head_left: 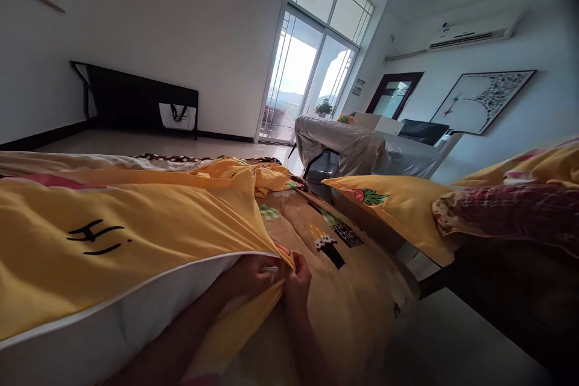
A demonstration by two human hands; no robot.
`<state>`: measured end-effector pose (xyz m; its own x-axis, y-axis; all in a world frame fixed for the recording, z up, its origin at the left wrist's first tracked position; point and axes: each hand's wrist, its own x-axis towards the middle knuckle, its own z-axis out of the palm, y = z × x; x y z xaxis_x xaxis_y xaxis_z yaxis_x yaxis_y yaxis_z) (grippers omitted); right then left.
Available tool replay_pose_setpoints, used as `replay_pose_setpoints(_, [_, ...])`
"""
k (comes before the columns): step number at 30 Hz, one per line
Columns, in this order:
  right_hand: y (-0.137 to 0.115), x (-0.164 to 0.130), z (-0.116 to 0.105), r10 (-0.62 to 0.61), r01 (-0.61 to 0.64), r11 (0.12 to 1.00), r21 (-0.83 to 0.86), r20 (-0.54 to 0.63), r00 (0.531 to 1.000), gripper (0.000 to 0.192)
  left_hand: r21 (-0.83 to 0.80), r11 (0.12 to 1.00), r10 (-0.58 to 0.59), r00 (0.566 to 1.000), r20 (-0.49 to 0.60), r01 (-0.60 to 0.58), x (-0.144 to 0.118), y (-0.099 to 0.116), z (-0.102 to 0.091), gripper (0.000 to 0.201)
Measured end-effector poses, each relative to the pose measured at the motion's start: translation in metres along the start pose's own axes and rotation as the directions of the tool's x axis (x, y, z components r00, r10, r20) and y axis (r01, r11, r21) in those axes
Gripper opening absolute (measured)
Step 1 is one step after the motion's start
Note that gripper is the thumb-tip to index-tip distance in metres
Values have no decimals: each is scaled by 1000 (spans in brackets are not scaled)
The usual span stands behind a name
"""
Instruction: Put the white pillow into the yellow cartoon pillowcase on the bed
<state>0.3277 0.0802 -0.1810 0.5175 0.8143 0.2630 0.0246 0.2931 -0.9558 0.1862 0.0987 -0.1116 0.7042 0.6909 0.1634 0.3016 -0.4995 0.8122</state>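
Note:
A yellow duvet cover [181, 211] with black face-like lines and a white inner side spreads over the bed at the left. Its edge is lifted, and my left hand [265, 272] reaches under it, against the white side. The fingers of that hand are curled at the corner of the cover, with a small white bit showing at them. My right hand [298, 277] pinches the same corner from the right, close beside the left. Beneath both hands lies a tan patterned bedsheet [335, 307].
A yellow pillow [398, 202] with a pineapple print lies at the right, beside bundled checked fabric [511, 217]. Behind stand a plastic-covered table [353, 139] and a glass door [298, 72]. A white bag [178, 116] leans on a dark folded frame [136, 99] by the wall.

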Motion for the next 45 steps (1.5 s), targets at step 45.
replay_pose_setpoints(45, [3, -6, -7, -131, 112, 960, -256, -59, 990, 20, 528, 818, 236, 970, 51, -227, -3, 9, 18, 29])
